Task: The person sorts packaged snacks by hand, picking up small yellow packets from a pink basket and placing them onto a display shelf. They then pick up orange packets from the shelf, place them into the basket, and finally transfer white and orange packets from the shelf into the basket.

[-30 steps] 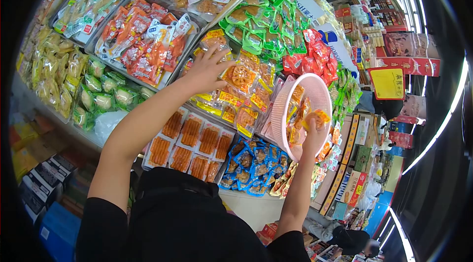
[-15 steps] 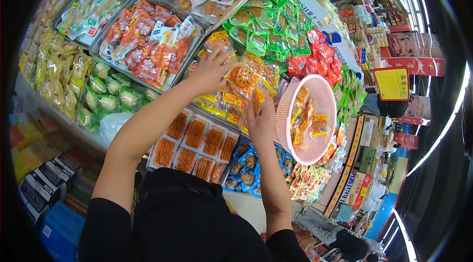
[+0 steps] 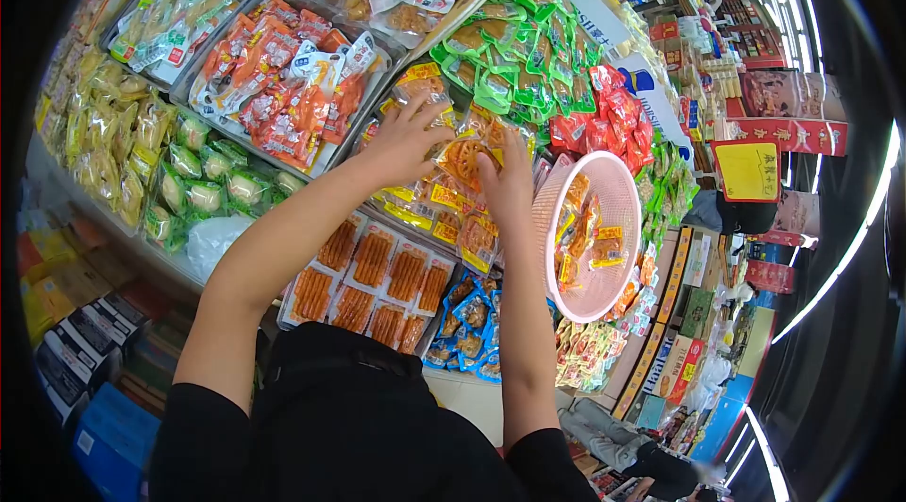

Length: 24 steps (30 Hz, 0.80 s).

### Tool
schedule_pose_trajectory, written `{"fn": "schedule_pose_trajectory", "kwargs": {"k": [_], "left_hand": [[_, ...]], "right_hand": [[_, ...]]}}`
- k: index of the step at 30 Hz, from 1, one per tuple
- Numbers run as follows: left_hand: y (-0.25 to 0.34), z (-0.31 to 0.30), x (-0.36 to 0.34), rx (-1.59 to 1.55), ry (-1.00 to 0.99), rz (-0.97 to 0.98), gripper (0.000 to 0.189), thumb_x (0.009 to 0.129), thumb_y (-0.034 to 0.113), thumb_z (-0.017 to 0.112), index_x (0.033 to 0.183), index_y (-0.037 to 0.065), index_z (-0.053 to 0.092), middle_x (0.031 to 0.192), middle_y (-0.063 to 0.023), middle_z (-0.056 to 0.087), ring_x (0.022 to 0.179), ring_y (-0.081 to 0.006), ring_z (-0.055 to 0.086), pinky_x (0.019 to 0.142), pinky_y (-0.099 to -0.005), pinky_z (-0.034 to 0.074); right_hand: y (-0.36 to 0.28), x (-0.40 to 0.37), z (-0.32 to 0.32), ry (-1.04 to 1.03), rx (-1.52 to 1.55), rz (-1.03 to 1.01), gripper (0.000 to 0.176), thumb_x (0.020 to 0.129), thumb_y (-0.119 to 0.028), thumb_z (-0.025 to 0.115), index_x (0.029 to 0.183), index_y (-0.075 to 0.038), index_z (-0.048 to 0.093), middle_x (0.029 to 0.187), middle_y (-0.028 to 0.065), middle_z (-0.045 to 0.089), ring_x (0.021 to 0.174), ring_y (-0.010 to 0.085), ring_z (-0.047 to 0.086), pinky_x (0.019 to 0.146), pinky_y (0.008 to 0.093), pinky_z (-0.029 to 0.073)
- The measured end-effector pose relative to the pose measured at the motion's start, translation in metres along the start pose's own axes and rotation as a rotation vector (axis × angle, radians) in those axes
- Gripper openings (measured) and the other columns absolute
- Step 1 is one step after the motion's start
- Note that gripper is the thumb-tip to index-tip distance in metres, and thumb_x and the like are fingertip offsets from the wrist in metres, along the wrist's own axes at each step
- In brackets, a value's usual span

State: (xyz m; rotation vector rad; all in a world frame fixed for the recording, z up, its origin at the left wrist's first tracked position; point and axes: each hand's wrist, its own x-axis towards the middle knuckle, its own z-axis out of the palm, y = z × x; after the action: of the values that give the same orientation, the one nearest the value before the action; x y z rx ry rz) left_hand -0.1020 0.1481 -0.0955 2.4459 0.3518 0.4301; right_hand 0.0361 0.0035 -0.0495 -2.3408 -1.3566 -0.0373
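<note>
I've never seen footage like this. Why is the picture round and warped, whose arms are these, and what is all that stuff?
No machine here: a person wears a camera on the head, looking down; its wide lens bends the edges. Both arms are that person's. The left hand lies with fingers spread on a bin of yellow-labelled snack packets; the right hand touches them, grip unclear. Beside them a pink basket holds some packets. Neighbouring bins hold green packets and red packets.

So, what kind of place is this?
Probably the loose-snack aisle of a shop: metal trays heaped with sealed snack packets, a pink basket with some packets inside, and a handwritten yellow sign.
</note>
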Motion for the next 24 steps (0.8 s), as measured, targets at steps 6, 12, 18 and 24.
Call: {"fn": "schedule_pose_trajectory", "kwargs": {"k": [6, 12, 18, 24], "left_hand": [[-0.001, 0.002, 0.001, 0.013, -0.001, 0.001, 0.055, 0.068, 0.015, 0.067, 0.121, 0.017, 0.052, 0.142, -0.0085, 0.029, 0.136, -0.0333, 0.014, 0.102, -0.06, 0.023], [0.003, 0.0, 0.0, 0.038, -0.012, -0.02, 0.056, 0.07, 0.012, 0.067, 0.123, 0.015, 0.05, 0.143, -0.009, 0.028, 0.137, -0.0346, 0.013, 0.104, -0.054, 0.025], [0.0, 0.005, 0.001, 0.035, 0.0, -0.005, 0.057, 0.07, 0.016, 0.066, 0.125, 0.018, 0.049, 0.143, -0.0081, 0.027, 0.137, -0.0329, 0.012, 0.103, -0.0601, 0.024], [0.002, 0.002, 0.002, 0.043, -0.026, -0.023, 0.058, 0.07, 0.014, 0.066, 0.125, 0.018, 0.049, 0.143, -0.008, 0.027, 0.137, -0.0327, 0.012, 0.103, -0.0602, 0.024]], "right_hand": [[-0.003, 0.0, -0.074, 0.213, 0.119, 0.008, 0.044, 0.083, -0.015, 0.062, 0.121, 0.002, 0.049, 0.118, 0.0207, 0.054, 0.112, 0.035, 0.05, 0.096, 0.0393, 0.038], [0.147, -0.022, -0.089, 0.242, -0.137, 0.198, 0.05, 0.081, -0.018, 0.064, 0.124, 0.001, 0.047, 0.119, 0.022, 0.053, 0.112, 0.0342, 0.05, 0.096, 0.0379, 0.038], [0.192, -0.052, -0.068, -0.113, -0.399, 0.338, 0.086, 0.072, -0.046, 0.067, 0.138, -0.003, 0.031, 0.131, 0.0249, 0.042, 0.124, 0.0384, 0.038, 0.103, 0.045, 0.028], [0.161, -0.025, -0.066, -0.171, -0.304, 0.354, 0.086, 0.072, -0.049, 0.064, 0.139, -0.008, 0.03, 0.133, 0.0241, 0.041, 0.126, 0.0401, 0.034, 0.103, 0.0513, 0.025]]}}
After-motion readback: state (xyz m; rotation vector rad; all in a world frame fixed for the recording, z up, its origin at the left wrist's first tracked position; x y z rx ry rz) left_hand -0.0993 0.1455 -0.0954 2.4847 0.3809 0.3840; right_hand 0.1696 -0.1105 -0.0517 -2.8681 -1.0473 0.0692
